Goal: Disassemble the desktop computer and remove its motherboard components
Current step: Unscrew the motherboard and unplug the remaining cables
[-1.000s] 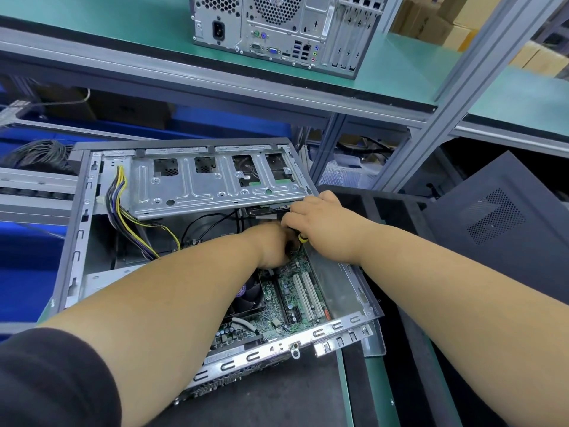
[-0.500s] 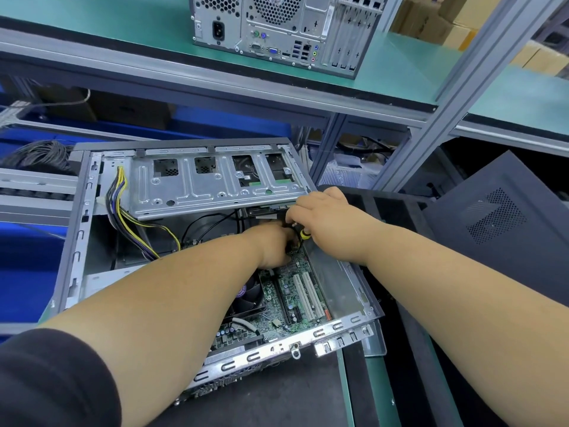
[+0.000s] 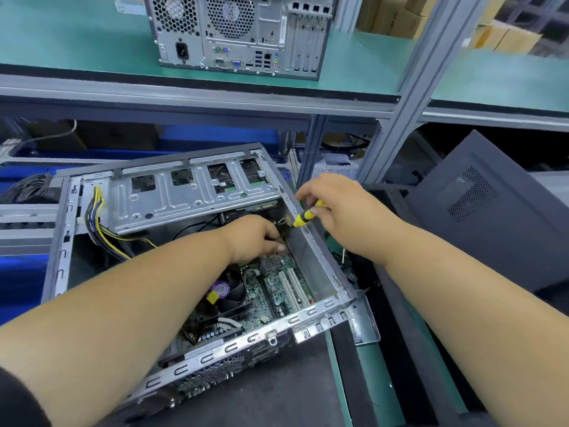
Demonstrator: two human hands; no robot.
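An open desktop case (image 3: 197, 362) lies on its side on the bench. Inside it the green motherboard (image 3: 277, 291) shows white expansion slots and a black CPU fan (image 3: 229, 292). My left hand (image 3: 255, 238) reaches deep into the case near the board's far corner, fingers curled on something small and dark that I cannot make out. My right hand (image 3: 335, 204) hovers over the case's right wall and grips a yellow-and-black screwdriver (image 3: 306, 214), tip pointing down-left into the case. A silver drive cage (image 3: 191, 195) spans the case's far side.
Yellow and black power cables (image 3: 101, 223) hang at the case's left. A second computer tower (image 3: 240, 32) stands on the green shelf above. A dark side panel (image 3: 492, 211) leans at the right. Shelf posts (image 3: 409, 87) rise behind. Blue bins sit at the left.
My right hand has lifted up and to the right out of the case with the screwdriver. My left hand stays inside near the board.
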